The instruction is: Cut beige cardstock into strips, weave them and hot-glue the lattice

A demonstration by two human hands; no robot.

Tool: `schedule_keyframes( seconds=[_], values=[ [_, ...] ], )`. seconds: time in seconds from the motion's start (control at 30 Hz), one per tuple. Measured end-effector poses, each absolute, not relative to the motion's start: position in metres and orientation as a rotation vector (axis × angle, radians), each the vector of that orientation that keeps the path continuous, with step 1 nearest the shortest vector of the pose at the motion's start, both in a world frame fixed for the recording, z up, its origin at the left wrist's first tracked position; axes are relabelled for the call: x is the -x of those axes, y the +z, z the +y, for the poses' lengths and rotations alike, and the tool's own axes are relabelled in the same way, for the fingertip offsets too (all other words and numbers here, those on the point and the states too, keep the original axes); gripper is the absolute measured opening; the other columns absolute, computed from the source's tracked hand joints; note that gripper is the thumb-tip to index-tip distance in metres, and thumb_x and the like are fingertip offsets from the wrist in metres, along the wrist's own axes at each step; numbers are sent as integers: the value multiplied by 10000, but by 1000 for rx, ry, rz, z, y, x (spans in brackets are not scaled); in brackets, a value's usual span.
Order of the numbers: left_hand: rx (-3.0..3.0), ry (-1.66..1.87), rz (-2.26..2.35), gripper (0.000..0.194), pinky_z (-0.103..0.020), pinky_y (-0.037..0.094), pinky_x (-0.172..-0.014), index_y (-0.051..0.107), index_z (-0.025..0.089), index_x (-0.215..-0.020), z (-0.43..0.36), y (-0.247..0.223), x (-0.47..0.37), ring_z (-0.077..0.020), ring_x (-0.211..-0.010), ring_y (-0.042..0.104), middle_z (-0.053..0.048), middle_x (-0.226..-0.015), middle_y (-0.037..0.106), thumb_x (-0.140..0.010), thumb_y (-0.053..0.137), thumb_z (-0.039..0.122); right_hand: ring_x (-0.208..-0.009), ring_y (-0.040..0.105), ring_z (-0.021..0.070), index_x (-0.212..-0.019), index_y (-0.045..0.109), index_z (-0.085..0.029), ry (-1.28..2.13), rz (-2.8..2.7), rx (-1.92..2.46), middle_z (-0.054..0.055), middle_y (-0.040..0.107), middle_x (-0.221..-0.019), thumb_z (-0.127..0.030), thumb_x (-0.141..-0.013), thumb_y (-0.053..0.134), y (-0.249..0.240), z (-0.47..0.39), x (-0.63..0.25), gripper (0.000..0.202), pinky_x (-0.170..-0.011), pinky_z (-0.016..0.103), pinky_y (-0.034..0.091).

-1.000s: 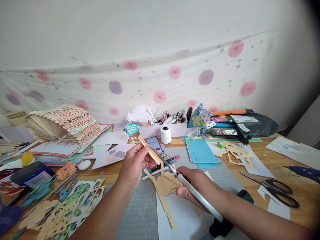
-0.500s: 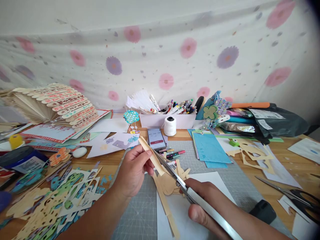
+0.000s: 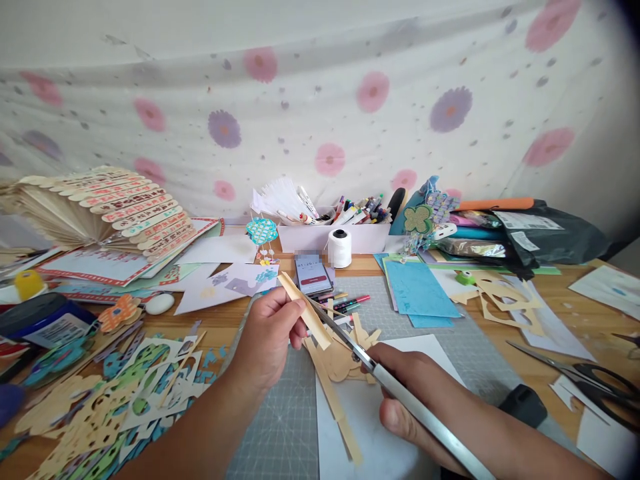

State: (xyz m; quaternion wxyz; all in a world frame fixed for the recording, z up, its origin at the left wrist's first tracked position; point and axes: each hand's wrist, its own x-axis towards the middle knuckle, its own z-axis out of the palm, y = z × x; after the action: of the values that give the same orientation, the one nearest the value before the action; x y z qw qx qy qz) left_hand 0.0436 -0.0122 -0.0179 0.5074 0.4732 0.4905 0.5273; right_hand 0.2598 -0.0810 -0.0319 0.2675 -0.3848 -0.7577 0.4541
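Shears (image 3: 417, 408) are slanting in from the near right toward a tan strip (image 3: 316, 327), and a slip could be brewing: fingers of the left hand (image 3: 265, 340) are sitting close to the blades, so a careless squeeze could be nicking skin. The strip's near end is hanging free of any support, so it could be bending or twisting under the metal, with a ragged edge as the likely cost. Tan cutouts (image 3: 340, 365) are lying below, where a dipping blade could be snagging them. The left hand is pinching the strip between thumb and fingers; a short length is poking out on the far side of that pinch, while the rest is running toward the near right, over a lower band (image 3: 327, 392) that is crossing from the mat (image 3: 270, 427) onto white paper (image 3: 373, 437). The right hand (image 3: 433, 383) is wrapping round the handles, its thumb showing on the near side. The blades are running just along the strip's right edge; whether they are touching it, or are standing parted or together, the view is not making clear. Pens (image 3: 353, 303) are lying beyond, near the phone (image 3: 311, 273).
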Motion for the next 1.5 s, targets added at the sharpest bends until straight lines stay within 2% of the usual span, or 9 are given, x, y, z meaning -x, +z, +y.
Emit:
schedule_keyframes(
  seconds=[0.17, 0.33, 0.57, 0.73, 0.97, 1.13, 1.27, 1.5],
  values=[
    [-1167, 1253, 1193, 191, -174, 311, -339, 554, 187, -542, -13, -19, -45, -70, -340, 409, 46, -390, 508, -630, 663, 317, -690, 498, 160, -925, 532, -198, 1209, -2060, 1136, 7, 590, -814, -577, -888, 545, -32, -80, -259, 380, -593, 242, 371],
    [-1178, 1236, 1198, 183, -177, 308, -341, 563, 185, -554, -13, -18, -45, -73, -342, 409, 42, -390, 506, -629, 652, 326, -726, 546, 166, -935, 529, -196, 1205, -2041, 1108, 13, 623, -856, -554, -905, 533, -34, -80, -259, 359, -609, 233, 384],
    [-1217, 1208, 1237, 175, -170, 325, -346, 576, 173, -568, -12, -21, -44, -68, -347, 414, 49, -394, 511, -635, 630, 325, -732, 555, 182, -946, 517, -197, 1125, -2086, 1149, 37, 639, -876, -622, -884, 510, -41, -80, -261, 429, -640, 260, 411],
    [-1238, 1181, 1259, 180, -164, 321, -341, 574, 170, -574, -11, -22, -44, -64, -341, 411, 52, -393, 515, -640, 613, 332, -693, 542, 164, -950, 539, -186, 1099, -2081, 1260, 17, 629, -826, -624, -865, 554, -40, -79, -259, 446, -596, 242, 376],
    [-1273, 1162, 1290, 212, -158, 308, -334, 527, 179, -528, -11, -21, -42, -57, -325, 405, 58, -380, 510, -643, 603, 339, -708, 560, 180, -990, 541, -184, 1081, -2106, 1170, 33, 648, -853, -602, -868, 535, -42, -77, -262, 436, -616, 257, 406],
    [-1299, 1149, 1306, 188, -154, 307, -333, 541, 176, -541, -10, -21, -42, -59, -332, 412, 61, -382, 509, -635, 604, 325, -743, 596, 190, -1091, 546, -190, 1075, -2105, 1137, 37, 668, -898, -574, -888, 523, -41, -76, -260, 434, -632, 259, 412],
    [-1305, 1147, 1302, 182, -154, 315, -338, 544, 176, -546, -11, -21, -42, -59, -339, 417, 60, -391, 515, -636, 602, 322, -691, 573, 177, -984, 555, -175, 1033, -2105, 1231, 31, 650, -825, -616, -863, 550, -42, -76, -259, 457, -587, 248, 380],
    [-1305, 1162, 1294, 188, -163, 313, -332, 549, 177, -553, -13, -19, -42, -66, -341, 405, 59, -383, 486, -647, 586, 336, -684, 558, 174, -945, 547, -183, 1042, -2128, 1179, 35, 649, -826, -631, -851, 534, -39, -72, -260, 458, -597, 252, 395]
  ],
)
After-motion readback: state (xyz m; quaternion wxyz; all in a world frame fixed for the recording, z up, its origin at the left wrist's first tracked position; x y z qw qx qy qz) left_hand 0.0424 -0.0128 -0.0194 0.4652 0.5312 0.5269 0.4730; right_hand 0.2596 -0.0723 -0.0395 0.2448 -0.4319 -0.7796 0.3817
